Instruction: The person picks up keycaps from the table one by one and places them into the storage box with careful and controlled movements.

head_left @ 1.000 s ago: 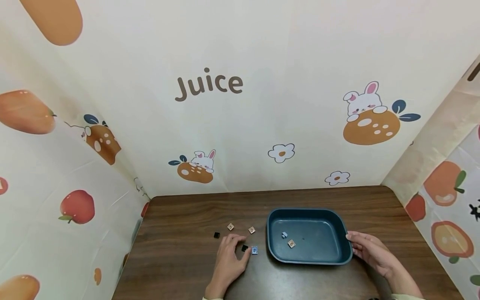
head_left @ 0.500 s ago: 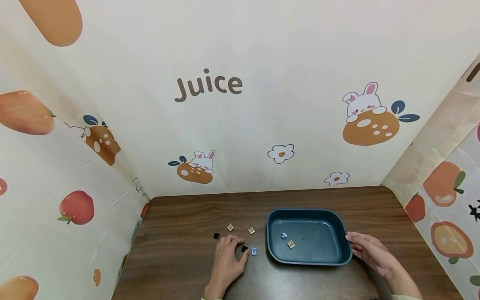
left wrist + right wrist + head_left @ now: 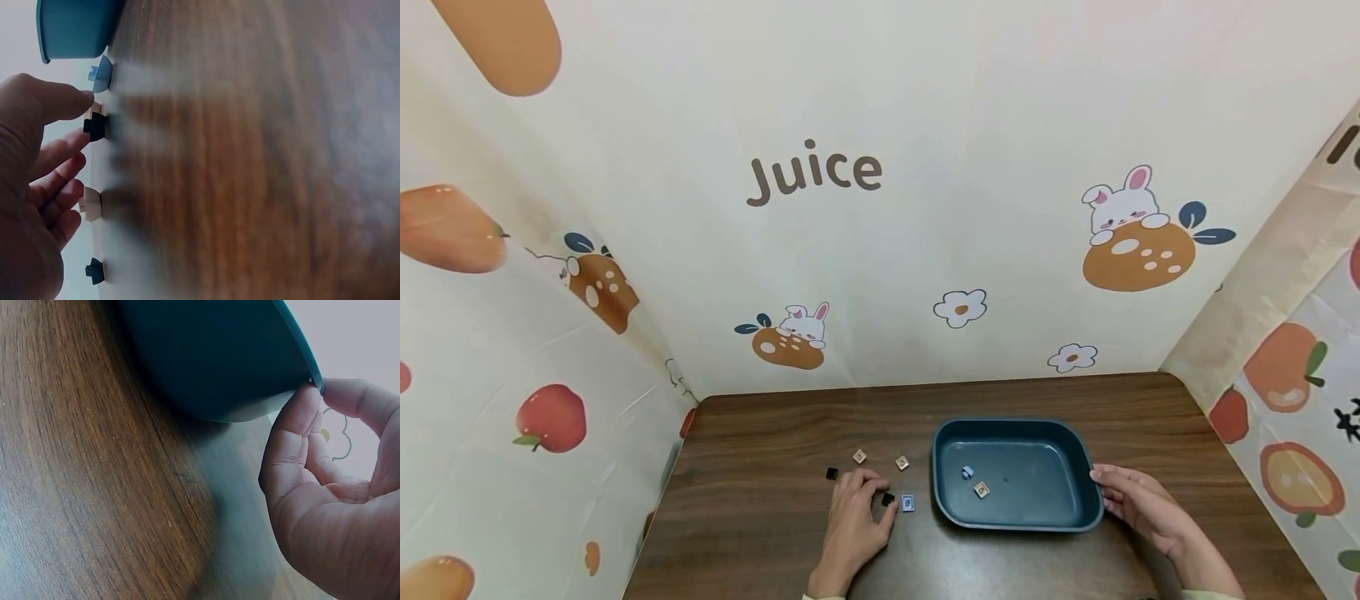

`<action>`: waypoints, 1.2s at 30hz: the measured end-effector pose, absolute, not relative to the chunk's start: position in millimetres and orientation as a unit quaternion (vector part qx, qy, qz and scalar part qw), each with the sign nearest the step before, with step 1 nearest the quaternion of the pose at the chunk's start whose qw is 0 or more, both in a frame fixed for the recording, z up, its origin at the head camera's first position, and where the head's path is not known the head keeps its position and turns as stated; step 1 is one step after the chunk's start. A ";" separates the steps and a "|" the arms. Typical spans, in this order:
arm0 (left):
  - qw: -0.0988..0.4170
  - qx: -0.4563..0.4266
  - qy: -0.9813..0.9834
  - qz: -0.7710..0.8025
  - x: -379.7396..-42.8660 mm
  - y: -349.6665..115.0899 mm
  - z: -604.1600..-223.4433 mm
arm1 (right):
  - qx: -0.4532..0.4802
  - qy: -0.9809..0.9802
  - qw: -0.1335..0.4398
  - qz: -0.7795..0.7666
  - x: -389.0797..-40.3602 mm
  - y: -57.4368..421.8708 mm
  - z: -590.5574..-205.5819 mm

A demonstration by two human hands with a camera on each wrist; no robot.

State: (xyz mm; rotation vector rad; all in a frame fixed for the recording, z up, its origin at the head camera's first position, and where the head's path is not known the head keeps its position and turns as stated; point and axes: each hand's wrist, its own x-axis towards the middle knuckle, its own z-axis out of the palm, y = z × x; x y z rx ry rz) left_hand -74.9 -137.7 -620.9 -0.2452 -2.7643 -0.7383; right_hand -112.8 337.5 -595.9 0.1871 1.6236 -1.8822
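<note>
My left hand (image 3: pixel 856 523) rests low over the table, thumb and index finger parted on either side of a black keycap (image 3: pixel 888 499). In the left wrist view the index fingertip is at the black keycap (image 3: pixel 95 127), while a gap shows between it and the thumb (image 3: pixel 69 103). Just right of the thumb lies a light blue keycap (image 3: pixel 907 503). With thumb and fingers, my right hand (image 3: pixel 1142 506) pinches the right rim of a dark teal tray (image 3: pixel 1022 528); the right wrist view shows that grip on the rim (image 3: pixel 306 350). Inside the tray are a blue keycap (image 3: pixel 967 472) and a beige keycap (image 3: pixel 981 490).
Two beige keycaps, one farther left (image 3: pixel 860 457) and one nearer the tray (image 3: pixel 902 462), lie beyond my left hand. Another black keycap (image 3: pixel 832 473) is left of them. The wooden table (image 3: pixel 737 500) meets printed curtains (image 3: pixel 880 350) at the back and sides.
My left thumb has drawn slightly away from the blue keycap, toward the black one. The head view has shifted a little. The right hand and tray keep their place.
</note>
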 end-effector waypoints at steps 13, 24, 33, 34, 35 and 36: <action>0.115 -0.084 -0.956 -0.258 -75.1 -140.8 -624.4 | 0.062 0.617 0.316 -0.718 -112.6 335.5 -594.3; 0.101 -0.059 -0.950 -0.289 -75.5 -145.8 -627.5 | 0.070 0.621 0.316 -0.714 -111.9 335.2 -594.5; 0.098 -0.050 -0.945 -0.309 -74.5 -147.6 -631.6 | 0.080 0.625 0.319 -0.708 -112.0 337.3 -595.3; 0.097 -0.048 -0.944 -0.311 -74.7 -147.6 -632.0 | 0.083 0.626 0.319 -0.707 -112.0 337.3 -595.4; 0.099 -0.048 -0.944 -0.311 -75.0 -147.6 -632.5 | 0.084 0.625 0.319 -0.707 -112.2 337.3 -595.4; 0.101 -0.048 -0.943 -0.312 -75.1 -147.5 -632.7 | 0.084 0.625 0.319 -0.707 -112.1 337.2 -595.5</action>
